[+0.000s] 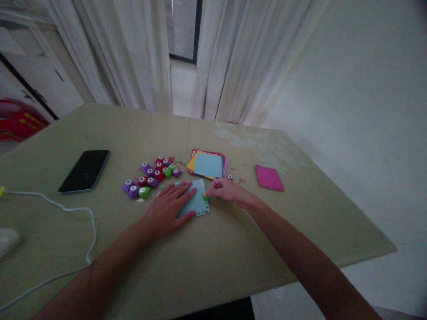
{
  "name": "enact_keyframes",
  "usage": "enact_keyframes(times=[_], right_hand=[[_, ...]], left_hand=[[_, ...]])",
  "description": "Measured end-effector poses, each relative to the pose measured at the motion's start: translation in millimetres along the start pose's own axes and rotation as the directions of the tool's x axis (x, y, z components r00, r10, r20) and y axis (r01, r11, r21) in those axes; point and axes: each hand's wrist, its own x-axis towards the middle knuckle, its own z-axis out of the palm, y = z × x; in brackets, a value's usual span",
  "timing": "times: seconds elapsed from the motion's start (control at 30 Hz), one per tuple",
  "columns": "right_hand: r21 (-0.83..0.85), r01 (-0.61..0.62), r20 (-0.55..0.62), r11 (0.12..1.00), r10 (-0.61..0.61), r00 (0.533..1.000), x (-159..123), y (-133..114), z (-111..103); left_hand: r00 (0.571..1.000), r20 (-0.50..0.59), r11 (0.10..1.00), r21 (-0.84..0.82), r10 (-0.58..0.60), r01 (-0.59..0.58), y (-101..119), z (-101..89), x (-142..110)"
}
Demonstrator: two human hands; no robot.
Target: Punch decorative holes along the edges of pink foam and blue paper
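Dim room, olive-green table (pixel 213 266), pale curtains (pixel 233 58) over a dark-framed window (pixel 184 26), plain wall (pixel 367 111), white cabinet (pixel 40 75)

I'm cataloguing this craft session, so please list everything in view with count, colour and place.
light blue sheet: one, punched along its edge, table centre under the left hand
green punch: one, at the sheet's right edge, in the right hand
small punches: about a dozen, purple, red, green, clustered left of the sheet
paper stack: one, mixed colours, blue on top, behind the sheet
pink sheet: one, right of the stack
phone: one, black, far left
cable: one, white, left edge
table: one, beige
curtains: white, behind the table
left hand: flat on the sheet
right hand: gripping the green punch
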Motion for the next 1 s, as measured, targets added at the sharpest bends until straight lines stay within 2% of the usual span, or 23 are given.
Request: enact_keyframes(times=[0.2,0.53,0.7,1.0], right_hand=[[-0.007,-0.023,0.034,1.000,0.023,0.999,-1.8,-6.5,3.9],[-0.096,-0.144,0.142,0.985,0.157,0.977,3.8,-18.6,-3.2],[-0.128,-0.136,0.159,0.982,0.155,0.975,8.1,-22.7,-4.0],[-0.145,-0.182,0.148,0.973,0.203,0.968,7.8,-27.0,-5.4]], left_hand=[[1.000,-0.001,1.000,0.005,0.003,-0.003,1.6,0.0,0.9],[1.000,-0.014,1.000,0.004,0.003,-0.003,0.7,2.5,-0.2],[1.000,0.013,1.000,0.018,0.002,-0.002,0.3,2.7,0.3],[1.000,-0.012,1.000,-0.010,-0.007,0.007,-3.8,6.8,0.2]])
